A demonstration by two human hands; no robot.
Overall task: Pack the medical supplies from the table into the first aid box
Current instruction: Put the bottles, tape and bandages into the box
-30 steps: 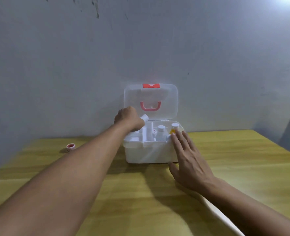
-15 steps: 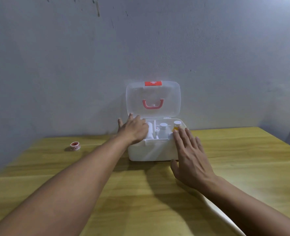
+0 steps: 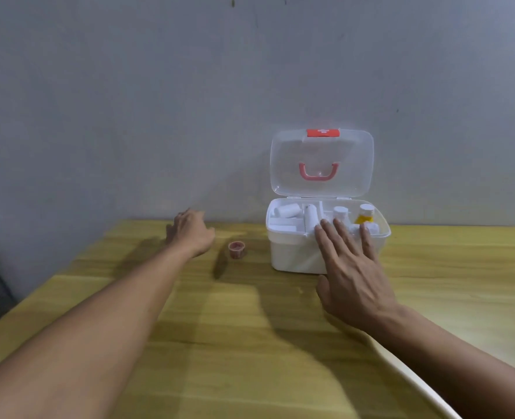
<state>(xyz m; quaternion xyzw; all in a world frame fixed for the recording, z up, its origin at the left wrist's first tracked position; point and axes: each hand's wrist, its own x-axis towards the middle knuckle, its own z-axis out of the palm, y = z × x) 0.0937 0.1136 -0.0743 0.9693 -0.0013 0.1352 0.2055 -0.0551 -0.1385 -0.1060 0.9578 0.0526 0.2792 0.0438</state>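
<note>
A white first aid box (image 3: 292, 255) stands on the wooden table (image 3: 250, 343) against the wall, its clear lid (image 3: 321, 161) with a red handle raised. Inside lie white bandage rolls (image 3: 286, 210), white bottles (image 3: 340, 213) and a yellow bottle (image 3: 365, 215). A small roll of tape (image 3: 236, 249), white with a red core, sits on the table left of the box. My left hand (image 3: 189, 232) hovers just left of the tape, fingers loosely apart, holding nothing. My right hand (image 3: 353, 273) rests flat with fingers spread against the box's front right side.
A grey wall rises right behind the table. A white curved edge (image 3: 425, 379) shows under my right forearm at the table's near right side. The table's left edge (image 3: 17, 306) falls off to a dark floor.
My left hand has left the box and swung left toward the tape roll. The view has turned left, so the box now sits further right. My right hand stays on the box front.
</note>
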